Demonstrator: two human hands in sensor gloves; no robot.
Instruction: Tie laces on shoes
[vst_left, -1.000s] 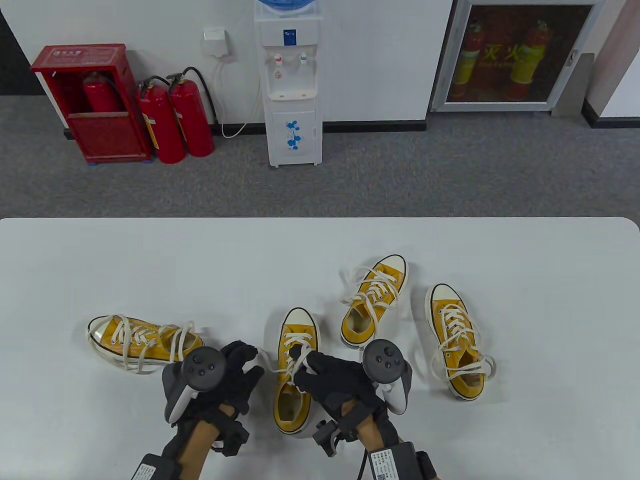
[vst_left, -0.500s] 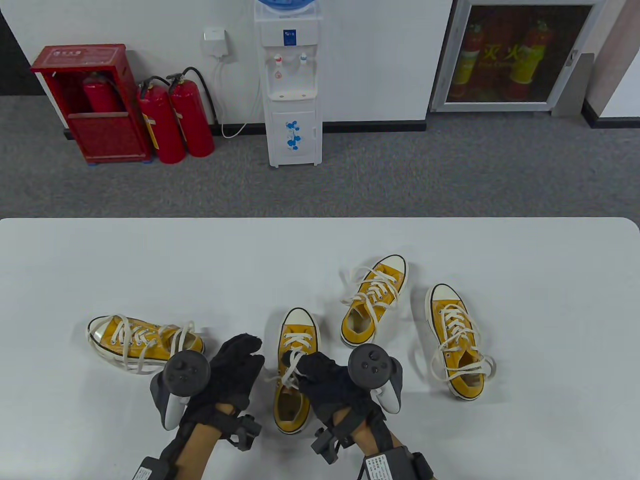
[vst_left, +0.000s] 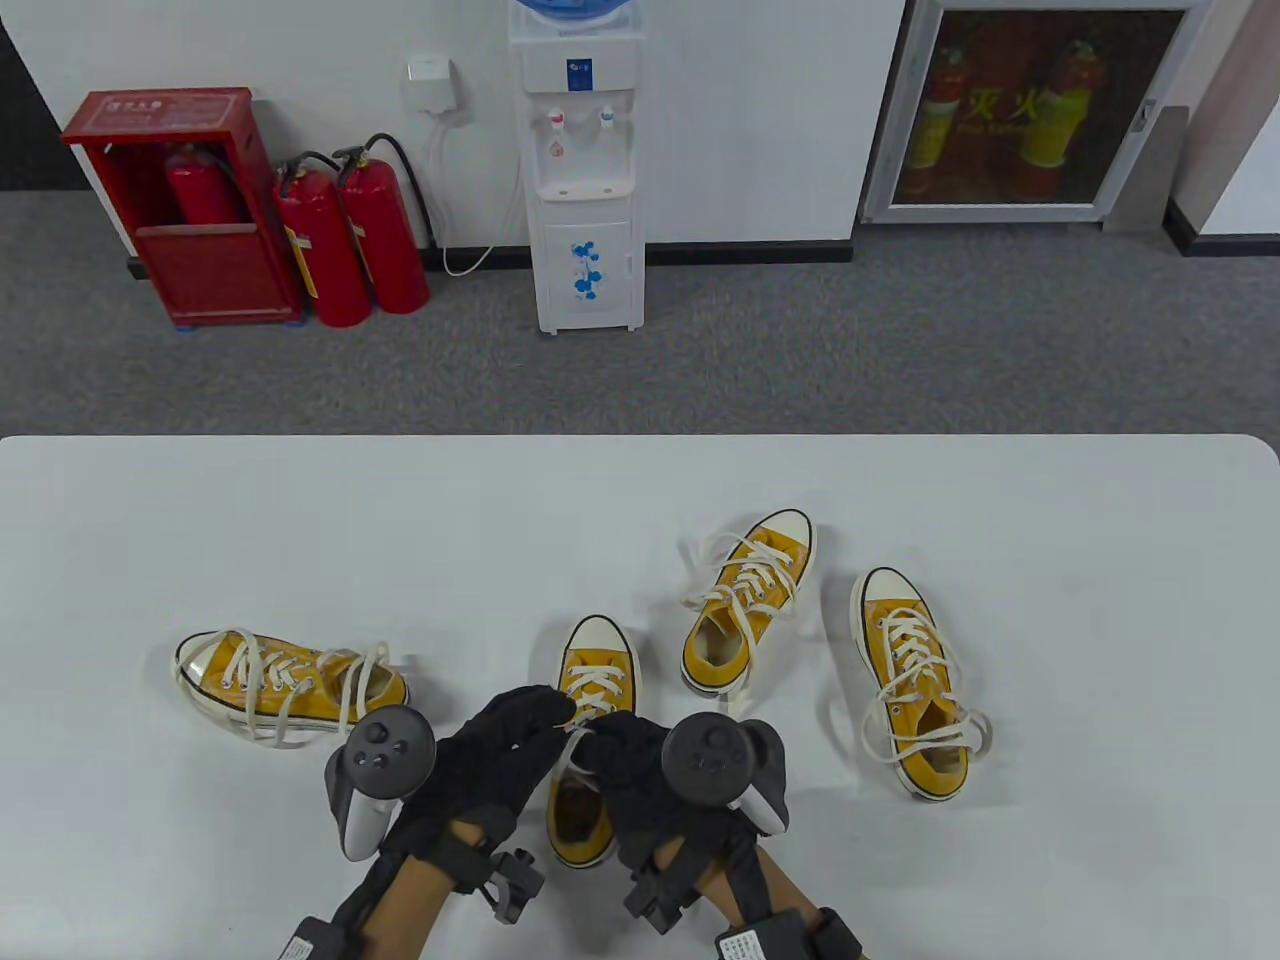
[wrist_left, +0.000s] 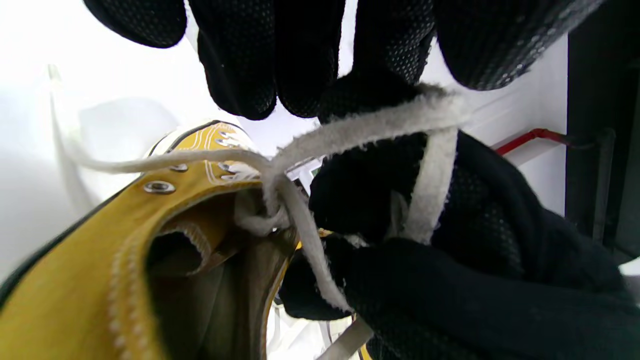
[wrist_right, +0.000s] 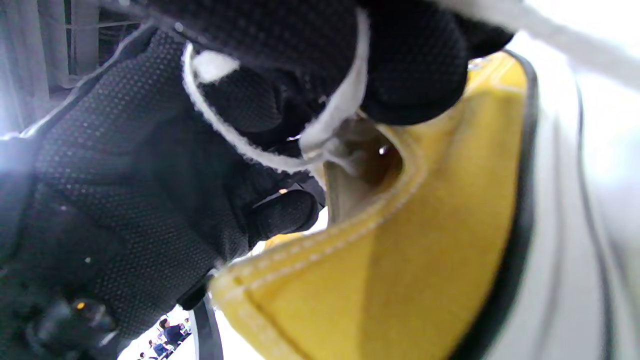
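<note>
A yellow sneaker (vst_left: 592, 668) with white laces stands in the middle near the front, toe pointing away. Both gloved hands meet over its tongue. My left hand (vst_left: 555, 708) reaches in from the left and pinches a lace strand (wrist_left: 360, 130) that runs up from the crossing at the shoe's (wrist_left: 100, 260) top eyelets. My right hand (vst_left: 592, 748) holds the other lace end (wrist_right: 340, 107), looped around its fingers just above the shoe's opening (wrist_right: 400, 250). The hands hide the upper eyelets in the table view.
Three more yellow sneakers lie on the white table (vst_left: 300, 520): one on its side at the left (vst_left: 290, 685), one behind the middle shoe (vst_left: 745, 600), one at the right (vst_left: 910, 680), all with loose laces trailing.
My left hand has moved right from beside the shoe onto its laces. My right hand has drawn left and back with the lace, so both hands now touch over the tongue.
</note>
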